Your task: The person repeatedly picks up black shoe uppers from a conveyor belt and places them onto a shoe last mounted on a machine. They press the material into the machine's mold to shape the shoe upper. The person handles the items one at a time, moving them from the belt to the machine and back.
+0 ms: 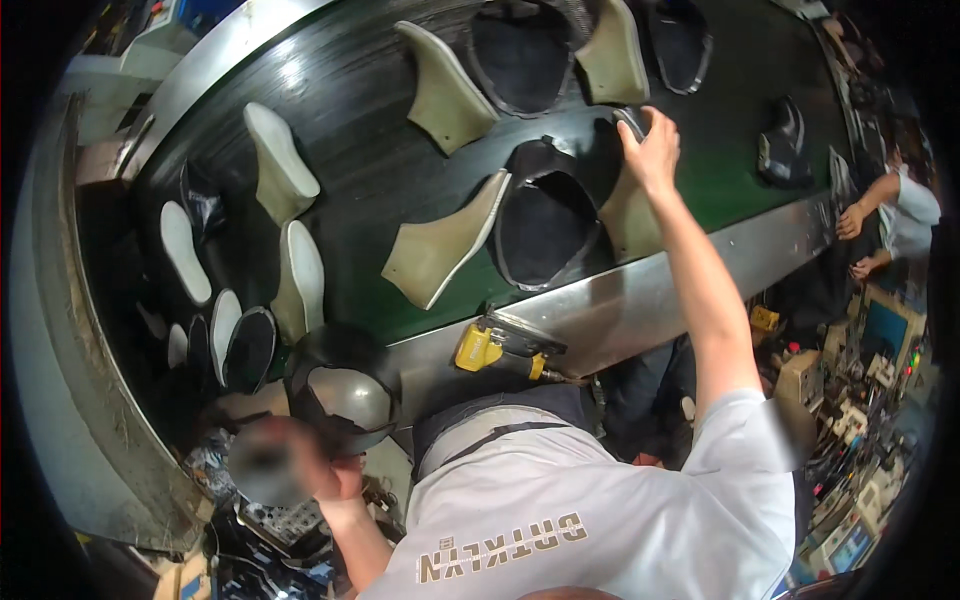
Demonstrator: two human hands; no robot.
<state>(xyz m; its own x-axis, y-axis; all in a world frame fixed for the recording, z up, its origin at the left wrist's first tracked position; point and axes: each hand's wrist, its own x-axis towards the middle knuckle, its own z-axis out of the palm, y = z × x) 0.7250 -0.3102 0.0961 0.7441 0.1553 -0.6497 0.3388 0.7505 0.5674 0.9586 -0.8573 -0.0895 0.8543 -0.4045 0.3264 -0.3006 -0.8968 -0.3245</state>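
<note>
So I'm leaning over the conveyor belt (360,110) and my right hand (652,150) is stretched way out across it, fingers curled over the top of a black shoe upper (632,122) that's sitting on a beige last (630,215). That last is lying with its long axis running roughly away from me, toe end pointing back toward the steel edge rail (650,295), so my hand is gripping the far end of it, palm down, arm almost fully extended. Meanwhile my left hand (320,465) is hanging down low by my side, off the belt, closed around another black upper (340,390) that's got a shiny grey last showing inside it. The right hand is clearly the nearer one to the stuff on the belt; the left is well apart from it. Just to the left of where I'm reaching there's an open black upper (545,225) lying flat, and a bare beige last (440,245) beside that. A yellow tool (480,348) is resting on the rail near my chest. Another person's hands (855,235) are working at the far right end
</note>
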